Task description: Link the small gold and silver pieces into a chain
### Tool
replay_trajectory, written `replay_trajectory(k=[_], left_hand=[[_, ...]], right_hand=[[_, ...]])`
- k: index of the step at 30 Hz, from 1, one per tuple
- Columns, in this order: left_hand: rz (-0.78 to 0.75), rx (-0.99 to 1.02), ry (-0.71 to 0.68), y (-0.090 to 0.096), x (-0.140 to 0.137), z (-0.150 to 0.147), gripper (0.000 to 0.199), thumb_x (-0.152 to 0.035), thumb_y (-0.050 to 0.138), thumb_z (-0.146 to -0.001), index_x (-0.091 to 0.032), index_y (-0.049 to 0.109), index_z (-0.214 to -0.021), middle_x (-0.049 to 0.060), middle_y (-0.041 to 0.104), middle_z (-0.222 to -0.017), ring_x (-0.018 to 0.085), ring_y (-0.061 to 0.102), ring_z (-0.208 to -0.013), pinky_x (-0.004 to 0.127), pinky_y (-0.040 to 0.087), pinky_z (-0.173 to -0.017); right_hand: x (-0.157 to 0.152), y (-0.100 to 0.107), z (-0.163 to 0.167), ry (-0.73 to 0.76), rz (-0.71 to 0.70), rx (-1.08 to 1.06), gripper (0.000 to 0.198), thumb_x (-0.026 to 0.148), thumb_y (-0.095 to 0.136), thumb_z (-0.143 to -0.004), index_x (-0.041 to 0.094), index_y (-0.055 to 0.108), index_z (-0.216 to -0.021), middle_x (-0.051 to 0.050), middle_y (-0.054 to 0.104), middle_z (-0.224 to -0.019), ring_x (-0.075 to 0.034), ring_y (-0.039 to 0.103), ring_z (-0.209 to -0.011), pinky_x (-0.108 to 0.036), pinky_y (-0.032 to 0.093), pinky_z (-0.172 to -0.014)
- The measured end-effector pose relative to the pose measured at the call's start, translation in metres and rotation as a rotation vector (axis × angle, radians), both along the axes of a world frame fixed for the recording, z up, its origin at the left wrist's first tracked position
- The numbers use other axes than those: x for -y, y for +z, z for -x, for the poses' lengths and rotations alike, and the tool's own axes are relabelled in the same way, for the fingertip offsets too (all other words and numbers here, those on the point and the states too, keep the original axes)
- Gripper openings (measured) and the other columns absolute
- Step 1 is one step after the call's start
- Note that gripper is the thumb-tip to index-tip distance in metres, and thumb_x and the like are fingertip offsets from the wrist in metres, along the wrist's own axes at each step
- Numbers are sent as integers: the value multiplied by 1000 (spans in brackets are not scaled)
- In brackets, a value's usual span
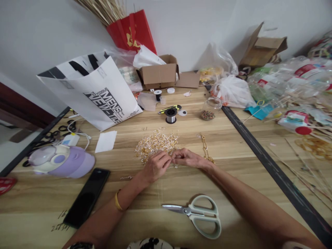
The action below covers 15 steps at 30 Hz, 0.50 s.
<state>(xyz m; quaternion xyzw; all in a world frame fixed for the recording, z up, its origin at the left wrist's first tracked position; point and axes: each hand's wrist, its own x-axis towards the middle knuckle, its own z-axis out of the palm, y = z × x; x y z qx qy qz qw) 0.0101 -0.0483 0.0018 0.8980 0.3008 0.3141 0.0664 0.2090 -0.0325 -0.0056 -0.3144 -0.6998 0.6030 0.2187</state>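
Observation:
My left hand [158, 166] and my right hand [187, 157] meet at the fingertips over the wooden table. Both are closed in a pinch, and whatever sits between the fingers is too small to make out. Just beyond them lies a heap of small gold and silver jewellery pieces [153, 142], partly hidden by my left hand. A gold chain [204, 147] is stretched out beside my right hand. Nearer to me, scissors with pale green handles [204, 214] rest with their blades pointing left. A short silver chain [127, 177] lies left of my left wrist.
Behind the heap stand a wire spool [171, 117], a yellow utility knife [166, 110] and a jar of beads [208, 112]. To the left are a black phone [86, 197], a purple bottle [75, 162] and a white paper bag [95, 90]. Plastic bottles [306, 76] crowd the right.

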Motion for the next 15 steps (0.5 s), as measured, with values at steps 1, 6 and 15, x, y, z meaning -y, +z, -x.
replay_trajectory(k=[1, 6, 15], left_hand=[[19, 19, 2, 0, 0, 0, 13, -10, 50, -85, -15, 58, -76, 4, 62, -74, 14, 58, -70, 24, 47, -64], [145, 92, 5, 0, -2, -1, 9, -11, 54, -82, -16, 60, -78, 4, 65, -75, 14, 61, -69, 24, 48, -64], [375, 142, 30, 3, -2, -1, 10, -15, 53, -81, -15, 63, -81, 3, 68, -73, 12, 60, -62, 22, 45, -61]], right_hand=[[0, -1, 0, -4, -1, 3, 27, 39, 57, -83, 12, 57, -77, 8, 32, -53, -6, 25, -48, -20, 17, -45], [0, -1, 0, -31, -3, 5, 28, 40, 58, -82, 12, 56, -78, 9, 31, -52, -5, 24, -47, -19, 17, -44], [0, -1, 1, -36, 1, -5, 33, 44, 54, -85, 12, 55, -78, 9, 29, -51, -5, 23, -46, -19, 16, -43]])
